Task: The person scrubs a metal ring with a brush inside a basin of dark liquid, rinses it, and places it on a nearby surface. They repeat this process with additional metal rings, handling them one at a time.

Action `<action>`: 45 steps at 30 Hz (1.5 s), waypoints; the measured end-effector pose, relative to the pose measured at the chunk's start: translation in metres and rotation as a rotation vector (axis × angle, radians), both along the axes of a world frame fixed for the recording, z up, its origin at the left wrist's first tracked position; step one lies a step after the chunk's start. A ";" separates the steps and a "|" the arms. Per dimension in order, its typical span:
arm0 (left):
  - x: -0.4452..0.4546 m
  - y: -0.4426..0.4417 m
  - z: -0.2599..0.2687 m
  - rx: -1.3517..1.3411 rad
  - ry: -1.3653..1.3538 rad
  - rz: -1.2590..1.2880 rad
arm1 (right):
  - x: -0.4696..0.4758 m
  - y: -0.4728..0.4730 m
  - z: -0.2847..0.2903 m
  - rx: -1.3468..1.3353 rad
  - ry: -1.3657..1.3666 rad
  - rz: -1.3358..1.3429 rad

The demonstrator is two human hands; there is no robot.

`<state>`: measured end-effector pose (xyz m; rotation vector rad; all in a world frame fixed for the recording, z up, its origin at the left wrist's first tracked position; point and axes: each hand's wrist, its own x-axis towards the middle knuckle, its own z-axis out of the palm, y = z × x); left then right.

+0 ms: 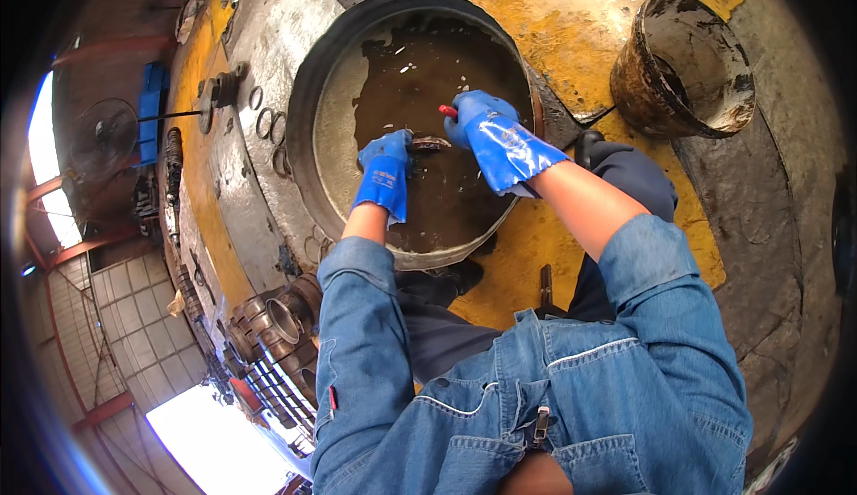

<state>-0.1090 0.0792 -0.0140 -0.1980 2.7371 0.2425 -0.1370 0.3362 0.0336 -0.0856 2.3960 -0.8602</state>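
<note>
A wide round metal basin (333, 140) stands before me with dark, murky liquid (428, 73) in it. Over the liquid, my left hand (386, 153) in a blue rubber glove grips a small curved metal part (430, 143), whose near end the fingers cover. My right hand (483, 115), gloved the same way, is closed around a tool with a red handle (448, 112). Only the handle's end shows; the working end is hidden. The right hand is above and right of the metal part, with a gap between them.
At the upper right, a stained bucket (629, 86) stands on the worn yellow and grey floor (576, 6). Several metal rings (264, 122) lie left of the basin. Cylindrical metal parts (281, 317) are heaped at the lower left. A fan (104, 137) is farther left.
</note>
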 end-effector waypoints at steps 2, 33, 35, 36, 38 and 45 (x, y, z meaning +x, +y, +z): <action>0.009 -0.038 0.004 0.209 0.007 0.078 | 0.001 -0.006 -0.009 0.005 -0.028 -0.003; 0.136 -0.025 0.028 0.987 0.023 0.573 | 0.098 -0.039 0.034 -0.992 -0.045 0.101; 0.135 -0.043 -0.006 0.872 0.175 0.568 | 0.106 -0.075 0.034 -0.817 0.230 0.246; 0.147 -0.069 -0.032 0.789 0.297 0.469 | 0.102 -0.087 0.042 -0.806 0.133 0.323; 0.127 -0.015 -0.006 1.048 0.144 0.380 | 0.078 -0.066 0.014 -0.717 0.139 0.180; 0.145 -0.021 0.020 1.159 0.105 0.614 | 0.033 -0.083 -0.032 -0.665 0.023 -0.215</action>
